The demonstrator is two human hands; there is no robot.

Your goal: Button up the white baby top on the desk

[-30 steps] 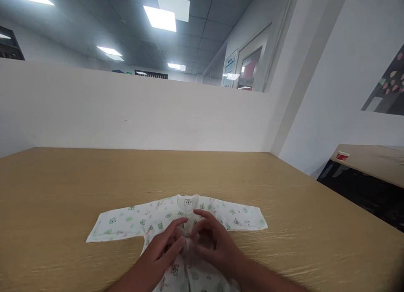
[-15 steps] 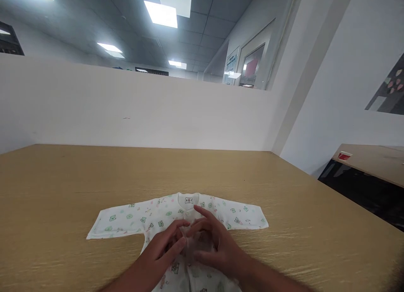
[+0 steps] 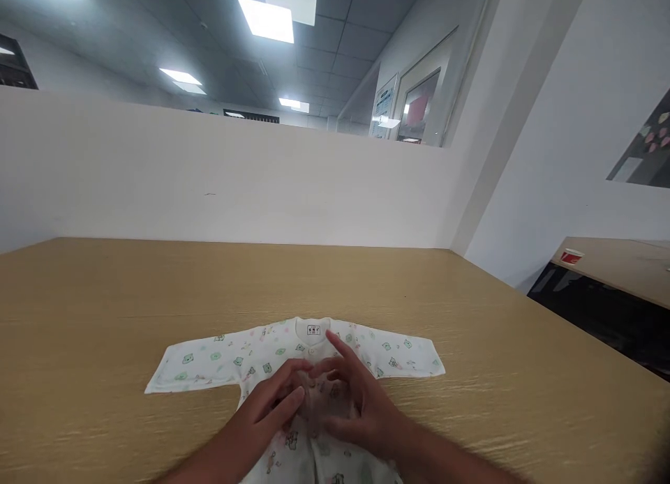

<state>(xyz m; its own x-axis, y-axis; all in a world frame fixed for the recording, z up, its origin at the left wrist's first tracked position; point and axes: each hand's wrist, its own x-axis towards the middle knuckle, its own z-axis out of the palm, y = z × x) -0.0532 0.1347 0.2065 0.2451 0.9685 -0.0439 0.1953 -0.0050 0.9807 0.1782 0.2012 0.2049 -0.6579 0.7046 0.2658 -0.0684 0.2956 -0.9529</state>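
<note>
A white baby shirt [image 3: 293, 344] with small green and pink animal prints lies face up on the table, sleeves spread to both sides and collar away from me. Buttons run down its front placket [image 3: 314, 435]. My left hand [image 3: 275, 400] is over the left side of the placket, fingers bent, thumb and index finger apart. Across from it, my right hand [image 3: 361, 404] hovers with its index finger raised and its thumb apart, slightly blurred. Between the hands, one button [image 3: 313, 383] shows on the upper chest. My hands and forearms cover much of the shirt's body.
The wooden tabletop [image 3: 157, 289] reaches back to a low white partition [image 3: 262, 177]. At the right, beyond the table's edge, a red and white paper cup [image 3: 571, 256] stands on another surface [image 3: 618, 268].
The fingertips of both hands have parted slightly at the upper placket, and the button there shows more plainly. The shirt's sleeves and collar have stayed in place.
</note>
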